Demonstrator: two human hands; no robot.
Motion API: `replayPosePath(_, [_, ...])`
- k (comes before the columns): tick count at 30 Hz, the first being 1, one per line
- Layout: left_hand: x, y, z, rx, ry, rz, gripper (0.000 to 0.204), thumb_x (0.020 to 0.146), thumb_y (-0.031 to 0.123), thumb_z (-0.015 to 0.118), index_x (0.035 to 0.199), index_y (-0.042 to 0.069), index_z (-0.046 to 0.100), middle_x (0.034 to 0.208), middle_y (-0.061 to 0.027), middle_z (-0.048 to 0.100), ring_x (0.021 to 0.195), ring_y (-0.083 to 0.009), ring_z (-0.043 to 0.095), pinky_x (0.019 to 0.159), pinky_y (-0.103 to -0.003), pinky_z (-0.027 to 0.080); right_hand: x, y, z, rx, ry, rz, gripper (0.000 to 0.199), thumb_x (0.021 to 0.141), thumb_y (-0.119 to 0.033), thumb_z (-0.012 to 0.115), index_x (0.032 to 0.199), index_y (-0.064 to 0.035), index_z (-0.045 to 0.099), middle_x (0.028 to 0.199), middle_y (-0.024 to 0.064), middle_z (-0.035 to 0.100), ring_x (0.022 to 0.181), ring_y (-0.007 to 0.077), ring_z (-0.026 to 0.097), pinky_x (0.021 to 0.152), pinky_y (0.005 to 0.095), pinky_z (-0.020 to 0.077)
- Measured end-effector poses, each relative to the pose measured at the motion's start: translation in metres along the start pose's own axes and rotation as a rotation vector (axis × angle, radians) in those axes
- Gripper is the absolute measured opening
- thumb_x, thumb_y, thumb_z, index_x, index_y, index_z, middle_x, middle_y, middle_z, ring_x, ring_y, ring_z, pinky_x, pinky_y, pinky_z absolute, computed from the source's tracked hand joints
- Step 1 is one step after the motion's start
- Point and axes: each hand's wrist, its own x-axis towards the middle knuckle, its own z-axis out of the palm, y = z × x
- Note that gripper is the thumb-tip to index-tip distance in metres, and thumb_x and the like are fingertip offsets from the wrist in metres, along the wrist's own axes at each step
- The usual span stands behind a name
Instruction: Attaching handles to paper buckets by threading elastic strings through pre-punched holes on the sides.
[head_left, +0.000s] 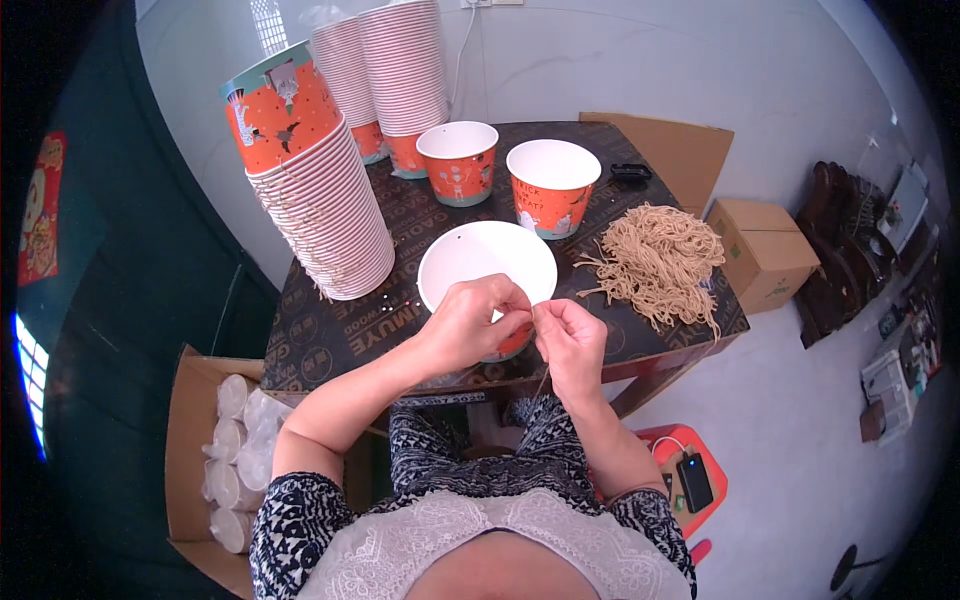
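Observation:
Directly in front of me stands a white-lined paper bucket (482, 255) with an orange printed outside, at the near edge of the table. Over its near right rim, the fingertips of my left hand (475, 320) and my right hand (573, 345) meet in a pinch. A thin cord (543, 384) hangs below my right hand; its upper part is hidden by the fingers. Both hands appear closed on this cord. To the right lies a loose heap of beige cords (660, 262).
Two more orange paper buckets (458, 165) (552, 190) stand behind. A tall leaning bucket stack (322, 205) is at left, with wrapped stacks (405, 70) at the back. A carton (190, 440) sits lower left; a red stool (712, 520) carries a black device (694, 482).

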Motion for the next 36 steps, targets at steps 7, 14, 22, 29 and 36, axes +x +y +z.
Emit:
replayPosePath(7, [-0.001,-0.001,0.009,0.143,0.090,0.138,0.009,0.080,0.005,0.069,0.084,-0.002,0.064,0.078,-0.0171,0.067,0.071,-0.0338,0.068,0.062,-0.039,0.054,-0.006,-0.005,0.001,0.006,0.011,0.014,0.018,0.098,-0.012,0.059,0.094,0.0045,0.065,0.065,-0.0038,0.054,0.053,0.0011,0.044,0.045,0.0188,0.0314])
replayPosePath(14, [0.001,-0.003,0.006,0.057,0.057,0.063,0.008,0.079,0.004,0.067,0.082,-0.002,0.063,0.077,-0.0171,0.068,0.070,-0.0294,0.070,0.062,-0.037,0.054,-0.006,-0.008,-0.007,-0.069,0.051,-0.086,0.016,0.098,-0.011,0.059,0.096,0.0033,0.065,0.071,-0.0056,0.054,0.057,0.0002,0.043,0.049,0.0181,0.0323])
replayPosePath(22, [0.006,0.004,-0.007,-0.096,-0.146,-0.257,0.005,0.084,0.002,0.064,0.084,-0.004,0.063,0.074,-0.0021,0.064,0.068,-0.0064,0.056,0.060,-0.024,0.048,-0.014,-0.022,-0.031,-0.744,0.090,-0.522,0.009,0.084,0.002,0.069,0.092,0.0016,0.066,0.070,0.0092,0.062,0.057,0.0167,0.059,0.052,0.0289,0.0436])
replayPosePath(29, [0.006,0.002,-0.007,0.030,-0.136,-0.294,0.008,0.085,0.004,0.065,0.086,-0.004,0.063,0.072,-0.0034,0.063,0.069,-0.0072,0.057,0.062,-0.026,0.048,-0.026,-0.012,-0.040,-0.783,0.130,-0.457,0.002,0.087,0.000,0.065,0.087,0.0005,0.063,0.072,0.0137,0.062,0.057,0.0242,0.060,0.054,0.0321,0.0458])
replayPosePath(36, [-0.003,-0.016,-0.077,0.309,-0.186,0.181,0.041,0.074,-0.014,0.050,0.110,0.003,0.062,0.125,-0.0160,0.059,0.126,-0.0342,0.048,0.104,-0.042,0.042,-0.021,-0.016,-0.058,-0.467,0.020,-0.181,0.016,0.096,-0.008,0.059,0.106,0.0021,0.065,0.072,-0.0048,0.053,0.060,0.0037,0.042,0.053,0.0201,0.0335])
